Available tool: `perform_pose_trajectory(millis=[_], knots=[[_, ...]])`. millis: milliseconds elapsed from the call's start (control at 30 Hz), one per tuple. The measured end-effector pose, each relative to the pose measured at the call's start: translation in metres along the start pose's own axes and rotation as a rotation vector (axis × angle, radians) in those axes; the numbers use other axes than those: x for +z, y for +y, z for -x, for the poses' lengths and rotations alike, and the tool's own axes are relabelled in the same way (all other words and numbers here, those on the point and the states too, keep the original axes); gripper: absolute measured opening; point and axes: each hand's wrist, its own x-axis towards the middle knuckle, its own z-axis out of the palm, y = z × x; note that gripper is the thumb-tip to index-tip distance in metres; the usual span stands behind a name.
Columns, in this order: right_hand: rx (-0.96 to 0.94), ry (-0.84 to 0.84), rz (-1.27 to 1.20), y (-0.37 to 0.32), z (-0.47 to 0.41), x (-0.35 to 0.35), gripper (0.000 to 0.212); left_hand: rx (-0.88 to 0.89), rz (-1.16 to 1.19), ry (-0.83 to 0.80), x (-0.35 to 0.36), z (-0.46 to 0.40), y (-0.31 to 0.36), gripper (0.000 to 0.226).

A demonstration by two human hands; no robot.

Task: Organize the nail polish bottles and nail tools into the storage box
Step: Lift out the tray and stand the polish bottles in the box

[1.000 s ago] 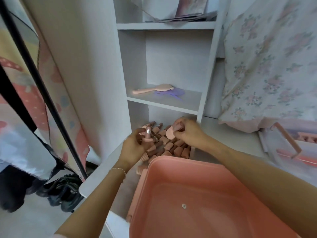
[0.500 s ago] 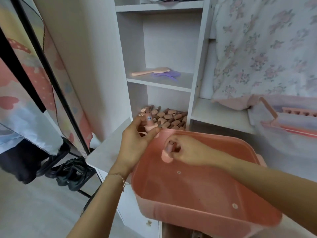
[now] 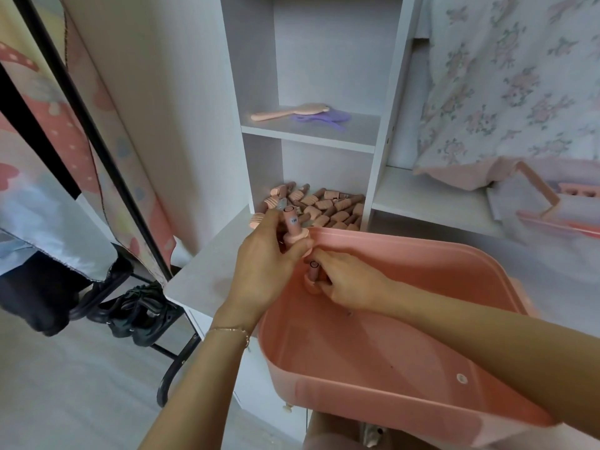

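Left hand (image 3: 263,267): raised over the far left corner of the storage box, fingers curled tight around a pink nail polish bottle (image 3: 293,229); the bottle stands upright, its cap poking up past the fingertips, its base pressed between thumb and forefinger.
Right hand (image 3: 349,280): reaching in from the right, down inside the box, fingers closed around a second bottle (image 3: 313,277); that bottle sits upright with its round base at or near the box floor, cap showing just left of the fingertips. Whether the base touches the floor cannot be told.
Storage box (image 3: 431,254): a large pink tub, near and centre-right, its far left corner right under both hands; the floor inside is otherwise bare.
Loose bottles (image 3: 319,207): a heap of matching pink bottles lying on their sides in the lowest shelf cubby, just beyond the box's far rim and the left hand.
Shelf above: a pink hairbrush (image 3: 289,112) lying flat, with a purple comb (image 3: 324,118) touching its right end.
Far right: a pink lidded case (image 3: 552,209) resting on the white ledge, below floral fabric (image 3: 506,76).
Left wrist: a thin bracelet (image 3: 232,331).
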Motion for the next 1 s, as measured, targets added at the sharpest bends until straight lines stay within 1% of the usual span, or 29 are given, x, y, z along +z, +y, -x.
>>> perform_pose_trajectory(millis=[67, 167, 267, 433, 667, 800, 933, 1000], knots=[[-0.021, 0.034, 0.044, 0.001, 0.003, -0.002, 0.033, 0.001, 0.012, -0.006, 0.0, 0.0, 0.0, 0.027], [-0.055, 0.105, 0.136, 0.003, 0.005, -0.006, 0.029, -0.004, 0.027, -0.013, -0.001, 0.001, 0.0, 0.028], [-0.034, 0.144, 0.164, 0.002, 0.004, -0.006, 0.025, -0.01, 0.032, -0.011, 0.0, 0.001, 0.001, 0.025], [-0.026, 0.115, 0.126, -0.002, 0.0, -0.007, 0.028, -0.013, 0.028, -0.011, -0.001, 0.002, 0.001, 0.025], [-0.022, 0.104, 0.101, -0.001, 0.001, -0.008, 0.025, -0.025, 0.028, -0.009, 0.001, 0.001, -0.001, 0.023], [-0.051, 0.142, 0.093, -0.001, 0.003, -0.01, 0.025, -0.025, 0.031, -0.016, 0.0, 0.001, 0.0, 0.023], [-0.053, 0.21, 0.104, -0.002, 0.008, -0.023, 0.039, -0.026, 0.043, -0.022, -0.001, 0.001, 0.002, 0.026], [-0.053, 0.279, 0.055, -0.005, 0.011, -0.035, 0.033, -0.017, 0.047, -0.034, -0.002, 0.002, 0.003, 0.028]])
